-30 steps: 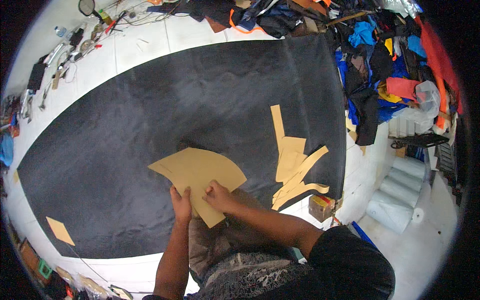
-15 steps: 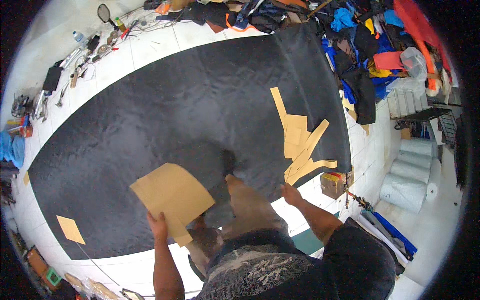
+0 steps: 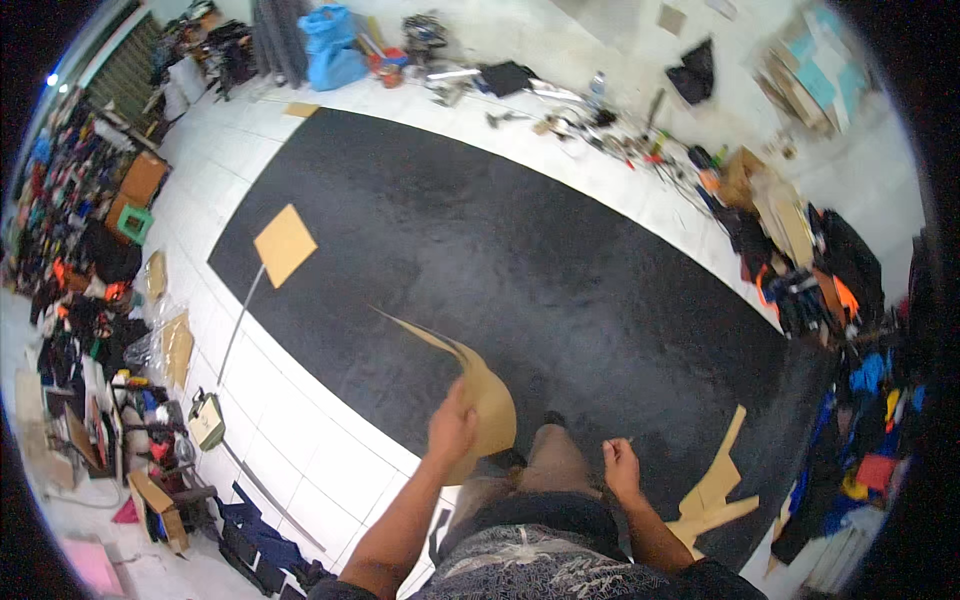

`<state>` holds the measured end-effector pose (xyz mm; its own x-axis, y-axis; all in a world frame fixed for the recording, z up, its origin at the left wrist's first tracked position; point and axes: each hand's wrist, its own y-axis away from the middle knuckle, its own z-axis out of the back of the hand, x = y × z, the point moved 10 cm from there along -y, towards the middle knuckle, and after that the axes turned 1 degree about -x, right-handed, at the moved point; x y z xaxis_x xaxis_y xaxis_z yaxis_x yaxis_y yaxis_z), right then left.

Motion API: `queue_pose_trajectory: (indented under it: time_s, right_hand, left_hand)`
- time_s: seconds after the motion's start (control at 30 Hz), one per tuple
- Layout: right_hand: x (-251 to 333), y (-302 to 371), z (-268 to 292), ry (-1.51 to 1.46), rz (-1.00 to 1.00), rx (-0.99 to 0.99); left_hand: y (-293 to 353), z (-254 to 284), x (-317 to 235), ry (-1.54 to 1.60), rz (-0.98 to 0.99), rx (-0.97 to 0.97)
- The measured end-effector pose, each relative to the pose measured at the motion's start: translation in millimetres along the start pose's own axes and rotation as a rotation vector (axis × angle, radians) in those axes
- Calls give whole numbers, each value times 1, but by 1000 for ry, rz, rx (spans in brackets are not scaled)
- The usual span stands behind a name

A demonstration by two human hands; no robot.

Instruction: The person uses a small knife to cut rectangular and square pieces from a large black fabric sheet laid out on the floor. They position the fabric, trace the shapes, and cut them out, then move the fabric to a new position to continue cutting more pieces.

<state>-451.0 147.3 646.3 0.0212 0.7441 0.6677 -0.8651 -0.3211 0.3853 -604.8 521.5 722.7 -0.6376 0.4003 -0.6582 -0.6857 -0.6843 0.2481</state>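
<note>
My left hand (image 3: 453,425) is closed on the edge of a large tan cardboard sheet (image 3: 493,410), which curls and is seen nearly edge-on in front of my legs. My right hand (image 3: 621,468) hangs to the right, fingers pinched together; a tiny tip shows above them, too small to name. Below both hands a big sheet of black material (image 3: 480,220) lies spread over the floor. Several tan cardboard strips and pieces (image 3: 712,490) lie overlapping on it, right of my right hand. One tan cardboard square (image 3: 286,246) rests near its left edge.
A thin strip (image 3: 238,325) runs over white floor tiles from the square. Tools and cables (image 3: 600,125) line the far wall, near a blue bag (image 3: 333,50). Piles of clothing and cloth (image 3: 870,400) stand at the right, with more clutter (image 3: 80,290) at the left.
My view has turned left. The cardboard sheet, broad and flat before, is now lifted and curled in my left hand. My right hand has come away from the cardboard strips.
</note>
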Motion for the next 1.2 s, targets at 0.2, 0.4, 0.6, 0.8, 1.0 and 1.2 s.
queue_pose_trajectory:
  time_s: [0.2, 0.4, 0.6, 0.8, 1.0, 1.2]
  right_hand:
    - [243, -32, -148, -472, 64, 411]
    - [402, -22, -327, -432, -26, 715]
    - [525, 1, -502, -290, -113, 1014]
    - [632, 3, -674, -82, 187, 867]
    - [767, -90, -790, 151, 538, 380]
    - [898, -167, -837, 571, 776, 125]
  left_hand:
    - [-27, 66, -4, -236, -120, 179]
    - [-58, 175, 101, -410, -131, 68]
    - [-74, 310, 211, -414, 64, -140]
    - [-114, 407, 351, -287, 247, -242]
    - [-174, 557, 459, 18, 75, -359]
    - [-117, 688, 730, 264, 595, -482]
